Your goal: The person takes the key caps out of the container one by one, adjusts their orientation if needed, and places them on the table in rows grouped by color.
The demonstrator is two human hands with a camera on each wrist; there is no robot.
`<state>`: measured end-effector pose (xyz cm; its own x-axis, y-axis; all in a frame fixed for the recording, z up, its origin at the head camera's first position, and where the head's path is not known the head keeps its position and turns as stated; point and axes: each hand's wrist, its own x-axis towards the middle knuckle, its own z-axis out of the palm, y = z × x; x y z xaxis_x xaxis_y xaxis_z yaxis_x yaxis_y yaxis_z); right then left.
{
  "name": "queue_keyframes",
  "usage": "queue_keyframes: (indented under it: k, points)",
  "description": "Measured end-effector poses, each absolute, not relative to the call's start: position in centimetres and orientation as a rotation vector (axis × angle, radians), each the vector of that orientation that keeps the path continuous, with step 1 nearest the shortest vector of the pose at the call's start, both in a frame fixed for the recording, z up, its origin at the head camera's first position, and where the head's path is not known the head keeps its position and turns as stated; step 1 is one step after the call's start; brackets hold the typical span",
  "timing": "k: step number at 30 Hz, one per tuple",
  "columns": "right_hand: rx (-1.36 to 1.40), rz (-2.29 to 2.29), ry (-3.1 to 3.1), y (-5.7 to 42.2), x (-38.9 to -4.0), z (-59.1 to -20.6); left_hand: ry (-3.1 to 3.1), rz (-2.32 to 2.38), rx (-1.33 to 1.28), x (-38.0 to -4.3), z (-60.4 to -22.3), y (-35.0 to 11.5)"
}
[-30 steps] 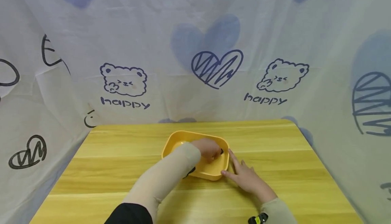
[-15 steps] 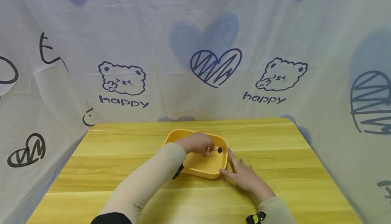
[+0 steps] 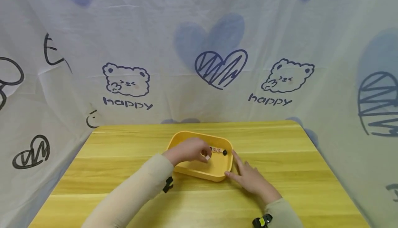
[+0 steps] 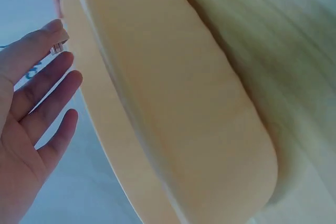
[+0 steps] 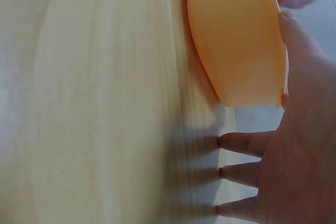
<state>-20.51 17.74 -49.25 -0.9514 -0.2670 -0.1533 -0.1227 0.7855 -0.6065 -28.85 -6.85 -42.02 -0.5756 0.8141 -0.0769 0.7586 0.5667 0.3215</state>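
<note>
My left hand (image 3: 190, 149) reaches over the yellow plastic tray (image 3: 199, 176) and pinches a small pale block (image 3: 207, 157) between thumb and fingertips. In the left wrist view, dark lines mark one face of that block (image 4: 58, 47), while the other fingers spread loosely. Inside the tray, near its far right side, a row holds two small pale blocks (image 3: 219, 150) with markings and a black block (image 3: 225, 152). Another dark piece peeks out by my left fingers. My right hand (image 3: 251, 179) touches the tray's right end, thumb on the rim, fingers straight and spread.
Beneath the tray is a wood-grain table (image 3: 130, 152). A pale cloth (image 3: 174, 93) with hearts and bear drawings hangs behind it and along both sides. A black band with a camera (image 3: 262, 221) sits on the right wrist.
My left hand has moved left inside the tray, uncovering the row of blocks at its right, and a pale block now shows between its fingertips. The right hand stays at the tray's end.
</note>
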Motion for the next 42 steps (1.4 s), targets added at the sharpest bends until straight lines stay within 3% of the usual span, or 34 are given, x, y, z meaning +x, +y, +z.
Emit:
queue_keyframes:
  k: [23,42]
  points:
    - [-0.375,-1.007,2.752,17.4,-20.3,-49.9,2.730,1.043,1.047,-21.6,-43.5,-9.2]
    - [-0.368,-0.972,2.748,17.7,-20.8,-49.8,2.625,1.090,0.859,-19.0,-47.9,-8.0]
